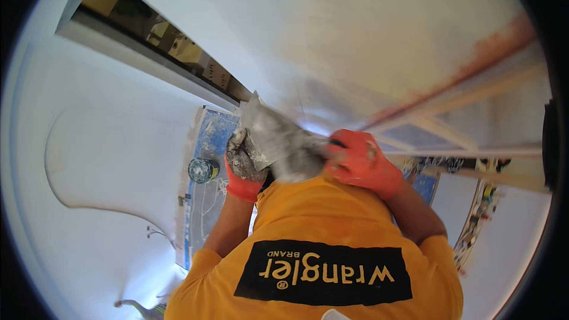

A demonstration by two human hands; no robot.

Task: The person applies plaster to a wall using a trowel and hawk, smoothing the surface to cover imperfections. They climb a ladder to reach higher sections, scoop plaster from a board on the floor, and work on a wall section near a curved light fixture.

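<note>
Left hand (242,163) holds grey plate (267,133); corner pointing up-left, long axis diagonal.

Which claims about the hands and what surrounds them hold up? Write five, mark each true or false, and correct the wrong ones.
1. The left hand and the right hand both wear gloves. True.
2. The round container shows to the right of both hands. False: it shows to the left of the left hand.
3. The blurred grey thing is between the two hands. True.
4. The right hand is spread flat. False: its fingers are curled closed.
5. The left glove is smeared with grey over its fingers. True.
</note>
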